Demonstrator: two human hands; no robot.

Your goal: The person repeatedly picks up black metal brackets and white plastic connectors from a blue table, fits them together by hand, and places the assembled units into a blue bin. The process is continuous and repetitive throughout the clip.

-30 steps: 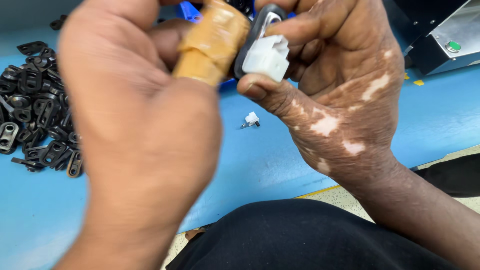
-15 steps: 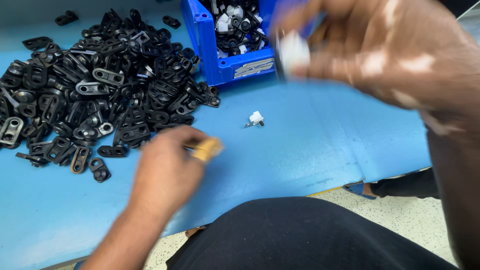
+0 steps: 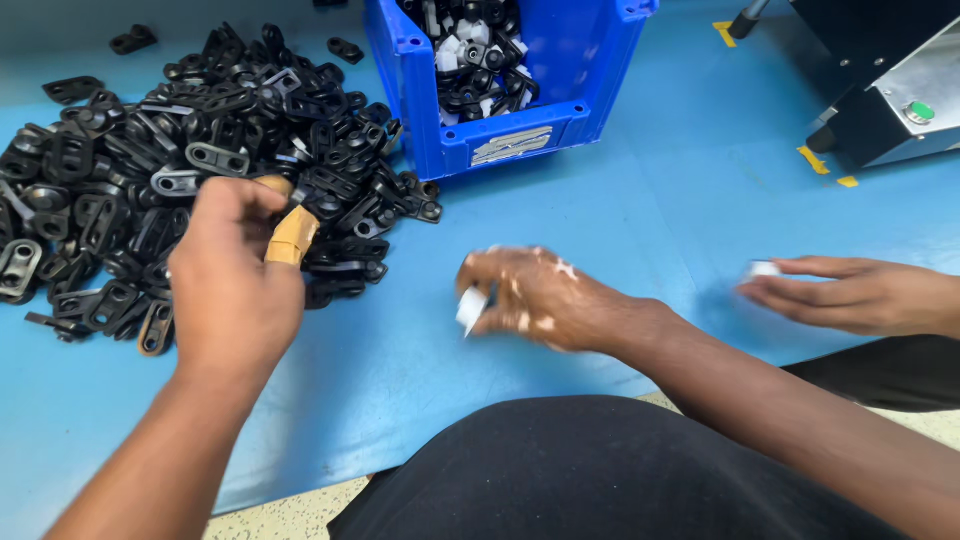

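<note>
Reaching into the heap of black plastic clips (image 3: 150, 190), the left hand (image 3: 235, 275) curls over the near edge of the pile, its thumb wrapped in tan tape (image 3: 292, 236); whether a clip is already pinched under the fingers cannot be told. The right hand (image 3: 530, 300) rests low on the blue table (image 3: 620, 200), well apart from the heap, with a small white plastic piece (image 3: 471, 309) nipped between thumb and fingertips. Both kinds of part look light, stiff and smooth, likely to slip or skitter if pressed from above, so a pinch across the flat sides seems the surest hold; the clips lie tangled, and lifting one may drag its neighbours. Behind the heap stands a blue bin (image 3: 500, 140) holding black and white parts mixed together. At the far right another person's hand (image 3: 850, 295) lies on the table touching a small white piece (image 3: 765, 269), and a grey machine (image 3: 890, 110) occupies the corner.
</note>
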